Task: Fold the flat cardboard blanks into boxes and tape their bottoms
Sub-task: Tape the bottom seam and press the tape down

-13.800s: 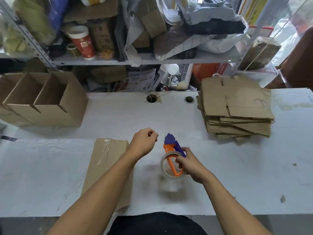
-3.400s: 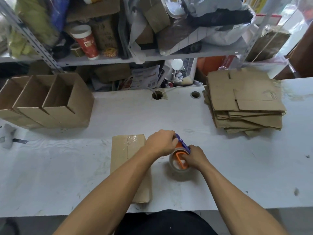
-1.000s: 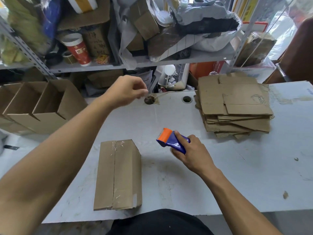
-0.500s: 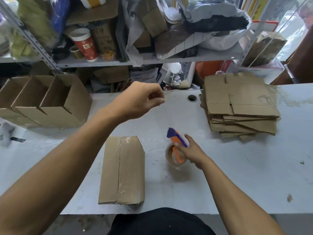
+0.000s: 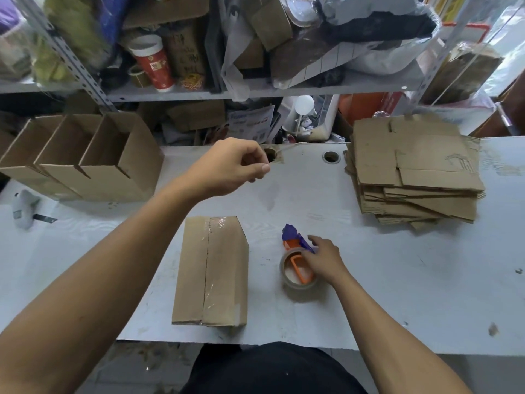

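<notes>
Taking the taped box [image 5: 211, 270] as landmark: far left of it and further back, three finished boxes [image 5: 82, 157] are seen standing open-topped on the bench [image 5: 412, 280]. The taped box itself lies bottom up at the near edge, clear tape shining along its seam; it was a little further left half a second ago. Above and behind it the left hand [image 5: 230, 166] is held raised with fingers curled, thumb against forefinger; whether a tape end is pinched cannot be told. Just right of the box, the tape dispenser [image 5: 298, 263] has been set down, and the right hand [image 5: 324, 258] rests on it with fingers loosely spread. This bottom is judged sealed. Far right and back, the flat blanks [image 5: 412, 169] are stacked, unprinted. On the shelf behind, a red cup [image 5: 152, 62] carries writing too blurred to be read.
</notes>
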